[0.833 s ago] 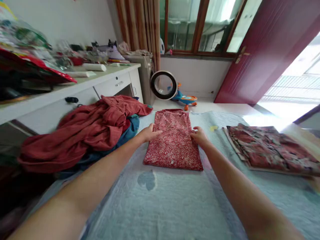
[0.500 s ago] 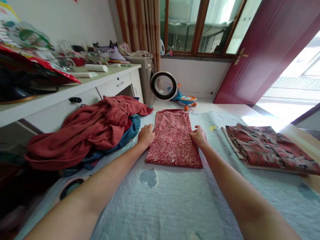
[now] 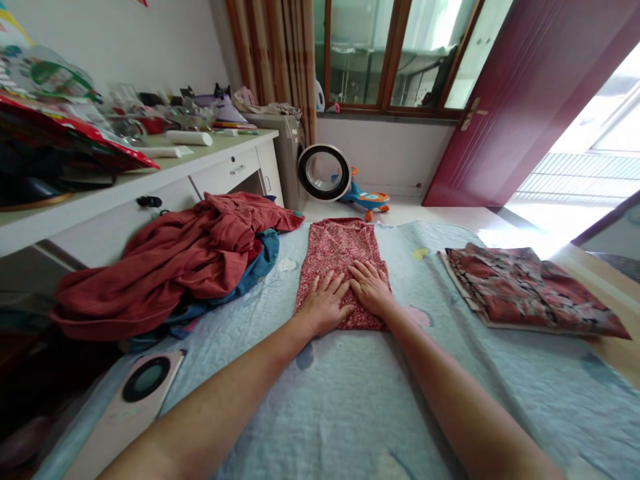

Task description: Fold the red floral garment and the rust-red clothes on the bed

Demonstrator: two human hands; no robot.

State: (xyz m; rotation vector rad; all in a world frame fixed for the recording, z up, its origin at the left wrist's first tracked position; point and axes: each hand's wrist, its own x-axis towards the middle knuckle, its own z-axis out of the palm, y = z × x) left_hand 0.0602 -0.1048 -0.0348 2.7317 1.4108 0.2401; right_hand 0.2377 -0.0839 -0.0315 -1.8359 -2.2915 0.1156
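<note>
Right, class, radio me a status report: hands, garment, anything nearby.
Left hand and right hand flat, side by side on folded red floral garment. Garment lies on blue quilt. Red clothes heap left, apart.

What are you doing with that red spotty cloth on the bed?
A person is folding clothes on a bed with a light blue quilt. Both hands, the left hand and the right hand, lie flat side by side on the near end of a folded red speckled garment, pressing it down. A folded flowered garment lies to the right, and a heap of unfolded red and blue clothes sits to the left.
</note>
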